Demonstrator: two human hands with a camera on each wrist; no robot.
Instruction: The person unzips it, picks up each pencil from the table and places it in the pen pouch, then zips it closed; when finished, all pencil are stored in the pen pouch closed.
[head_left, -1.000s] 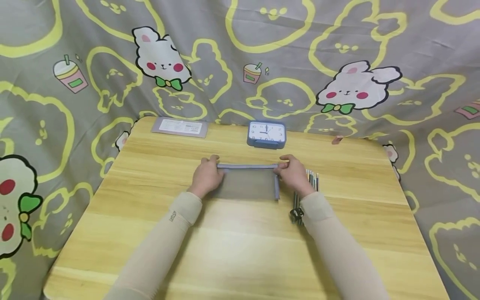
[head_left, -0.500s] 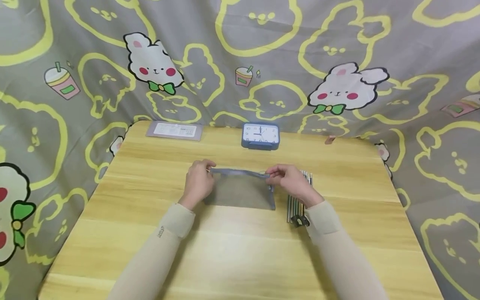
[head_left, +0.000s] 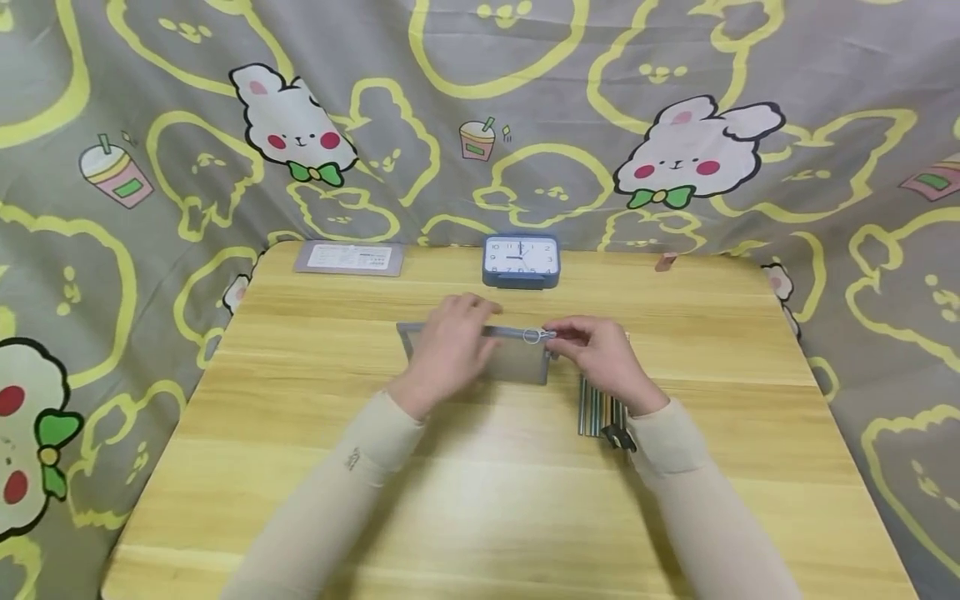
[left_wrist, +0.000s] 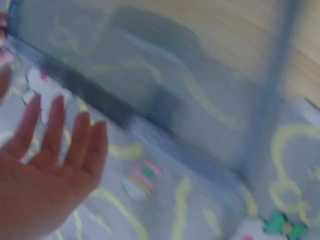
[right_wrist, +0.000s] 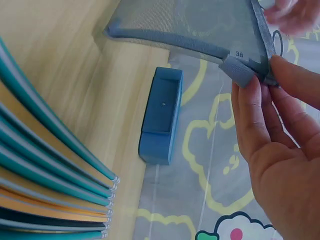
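Observation:
A grey mesh zipper pouch (head_left: 513, 367) stands upright in the middle of the table, its zippered edge on top. My right hand (head_left: 606, 358) pinches its right top corner between thumb and fingertips, as the right wrist view (right_wrist: 280, 150) also shows. A ring-shaped zipper pull (head_left: 532, 336) hangs just left of those fingertips. In front of the pouch is my left hand (head_left: 450, 350), overlapping its middle in the head view. The left wrist view shows that hand's fingers (left_wrist: 52, 130) extended and apart, below the zippered edge, holding nothing.
Several pencils (head_left: 592, 408) lie in a row under the right forearm, with a small black object (head_left: 618, 437) on their near end. A blue clock (head_left: 521, 262) stands at the back. A labelled flat package (head_left: 348, 257) and a small brown piece (head_left: 665, 262) lie along the far edge.
My left hand has let go of the pouch's left top corner and moved right across its front. My right hand keeps its corner; the pouch has tipped up toward upright.

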